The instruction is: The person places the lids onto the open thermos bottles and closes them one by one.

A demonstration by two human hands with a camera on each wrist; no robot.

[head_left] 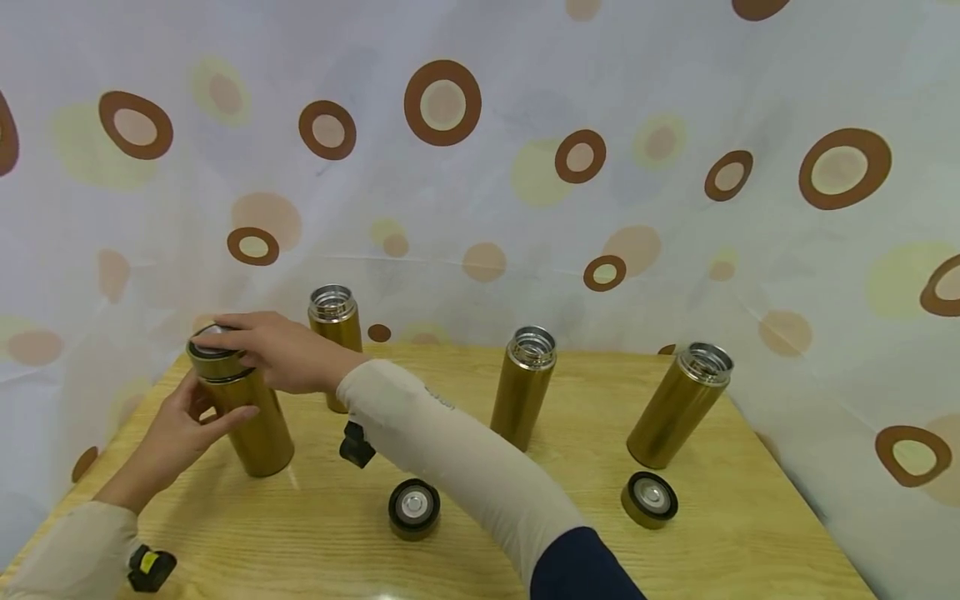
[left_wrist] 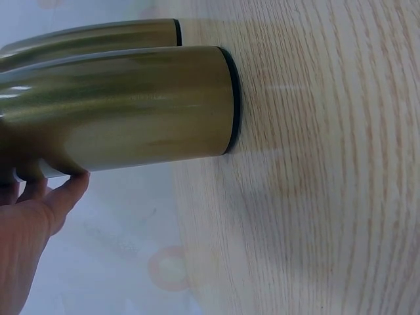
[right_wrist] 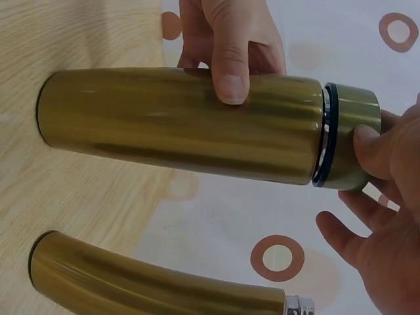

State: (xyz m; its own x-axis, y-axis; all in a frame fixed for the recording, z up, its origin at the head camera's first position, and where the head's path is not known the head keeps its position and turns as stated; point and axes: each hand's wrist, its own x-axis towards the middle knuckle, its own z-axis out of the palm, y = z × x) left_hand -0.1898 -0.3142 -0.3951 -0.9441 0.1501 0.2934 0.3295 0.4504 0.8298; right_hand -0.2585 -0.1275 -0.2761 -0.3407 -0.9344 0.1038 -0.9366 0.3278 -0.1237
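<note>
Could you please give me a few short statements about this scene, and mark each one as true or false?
1. The left hand holds the body of the leftmost bottle. True.
2. The right hand rests on the table. False: it grips the lid at the top of that bottle.
3. The rightmost bottle has its mouth uncovered. True.
4. The table shows only one loose lid. False: one loose lid and another are visible there.
</note>
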